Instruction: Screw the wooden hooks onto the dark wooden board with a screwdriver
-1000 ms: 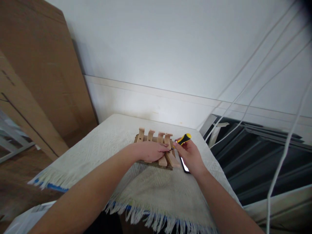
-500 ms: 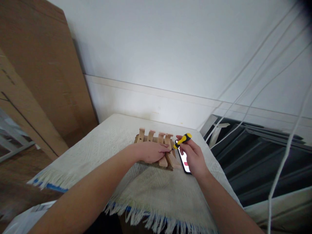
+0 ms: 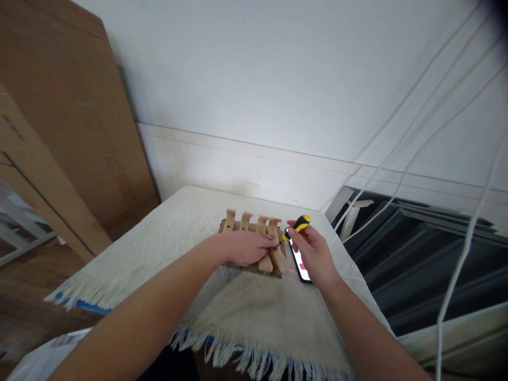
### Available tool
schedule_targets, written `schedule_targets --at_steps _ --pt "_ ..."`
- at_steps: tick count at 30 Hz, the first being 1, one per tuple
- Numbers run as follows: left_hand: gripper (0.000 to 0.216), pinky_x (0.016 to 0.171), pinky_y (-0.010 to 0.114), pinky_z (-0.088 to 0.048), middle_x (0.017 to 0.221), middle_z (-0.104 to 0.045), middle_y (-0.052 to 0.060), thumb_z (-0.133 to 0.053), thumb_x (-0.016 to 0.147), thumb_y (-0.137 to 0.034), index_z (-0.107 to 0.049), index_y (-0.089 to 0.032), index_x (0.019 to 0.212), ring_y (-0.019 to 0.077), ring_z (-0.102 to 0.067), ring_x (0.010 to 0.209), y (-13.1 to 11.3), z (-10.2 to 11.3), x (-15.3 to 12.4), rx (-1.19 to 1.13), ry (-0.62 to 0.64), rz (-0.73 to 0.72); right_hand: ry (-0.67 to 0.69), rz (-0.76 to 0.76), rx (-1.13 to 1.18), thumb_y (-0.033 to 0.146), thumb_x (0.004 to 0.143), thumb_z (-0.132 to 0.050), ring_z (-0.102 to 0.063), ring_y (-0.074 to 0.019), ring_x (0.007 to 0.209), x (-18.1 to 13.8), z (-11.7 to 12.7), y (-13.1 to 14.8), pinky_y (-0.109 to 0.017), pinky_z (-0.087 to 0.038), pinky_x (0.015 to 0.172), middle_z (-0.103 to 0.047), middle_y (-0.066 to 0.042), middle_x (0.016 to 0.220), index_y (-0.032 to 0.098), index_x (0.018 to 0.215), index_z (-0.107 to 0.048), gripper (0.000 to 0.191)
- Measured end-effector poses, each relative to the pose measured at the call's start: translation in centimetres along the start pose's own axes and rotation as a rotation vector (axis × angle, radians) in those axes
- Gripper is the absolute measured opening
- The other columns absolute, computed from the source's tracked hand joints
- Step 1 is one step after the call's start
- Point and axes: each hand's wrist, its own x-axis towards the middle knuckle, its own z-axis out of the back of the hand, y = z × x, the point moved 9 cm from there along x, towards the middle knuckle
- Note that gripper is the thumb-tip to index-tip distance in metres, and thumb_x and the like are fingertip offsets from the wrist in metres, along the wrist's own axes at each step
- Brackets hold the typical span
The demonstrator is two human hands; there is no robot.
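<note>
My right hand [image 3: 315, 255] is closed round the handle of a yellow and black screwdriver [image 3: 297, 226]. The tool slants down to the left, its tip at the rightmost wooden hook close to my left fingertips. A wooden hook rack [image 3: 245, 271], a dark board with several pale curved hooks, lies on the cloth. Across its middle rests my left hand [image 3: 248, 247], with thumb and fingers closed together at the right-hand hooks. Whether a screw sits under the tip is too small to tell. Partly beneath my right hand lies a phone [image 3: 305, 274] with a lit screen.
A fringed white cloth [image 3: 159, 238] covers the table, which stands against a white wall [image 3: 238, 79]. Tall cardboard [image 3: 79, 106] leans at the left. Dark panels [image 3: 428, 264] and hanging white cables [image 3: 468, 243] are at the right.
The screwdriver's handle has turned and tilted slightly to the left in my right hand, and the fingers have shifted on it. My left hand and the rack have stayed in place.
</note>
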Motion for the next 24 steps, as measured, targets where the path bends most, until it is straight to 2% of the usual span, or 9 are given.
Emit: schedule_targets --at_steps 5,11,15,20,24 --pt "0.044 0.099 0.033 -0.033 0.132 -0.049 0.002 -0.032 0.087 -0.023 -0.042 -0.026 0.130 0.0199 -0.043 0.121 0.0 -0.2 0.1 -0.002 0.010 -0.014 0.036 0.012 0.080 0.038 0.075 -0.055 -0.043 -0.0126 0.057 -0.1 -0.2 0.5 -0.028 -0.034 0.055 -0.053 0.002 0.063 0.017 0.099 -0.062 0.032" --pt "0.044 0.098 0.032 -0.034 0.134 -0.046 0.003 -0.030 0.088 -0.020 -0.043 -0.023 0.130 0.0185 -0.045 0.119 -0.3 -0.1 0.0 0.036 0.017 -0.011 -0.004 0.008 0.009 0.043 0.070 -0.064 -0.050 -0.0143 0.064 0.3 -0.1 -0.6 -0.029 -0.040 0.060 -0.057 0.000 0.073 0.020 0.085 -0.055 0.029" --pt "0.044 0.098 0.031 -0.034 0.134 -0.046 0.003 -0.030 0.088 -0.020 -0.044 -0.023 0.130 0.0187 -0.045 0.119 -0.4 -0.1 0.0 0.027 0.034 -0.017 -0.011 -0.008 -0.027 0.044 0.071 -0.064 -0.051 -0.0149 0.065 0.4 0.0 -1.1 -0.029 -0.040 0.061 -0.057 0.000 0.072 0.020 0.085 -0.055 0.029" --pt "0.044 0.098 0.033 -0.035 0.133 -0.048 0.003 -0.032 0.088 -0.022 -0.041 -0.025 0.131 0.0190 -0.047 0.117 0.0 0.0 0.0 -0.012 0.015 0.023 0.046 0.018 0.080 0.039 0.073 -0.060 -0.052 -0.0151 0.069 0.0 -0.6 -1.1 -0.030 -0.041 0.062 -0.057 -0.001 0.079 0.020 0.097 -0.058 0.031" --pt "0.043 0.098 0.034 -0.033 0.131 -0.050 0.003 -0.033 0.088 -0.023 -0.042 -0.026 0.130 0.0195 -0.048 0.116 0.0 0.1 0.0 0.002 0.006 0.023 0.023 0.048 0.060 0.040 0.073 -0.060 -0.053 -0.0162 0.076 0.0 -0.7 -0.9 -0.031 -0.043 0.067 -0.059 -0.002 0.083 0.020 0.093 -0.058 0.028"
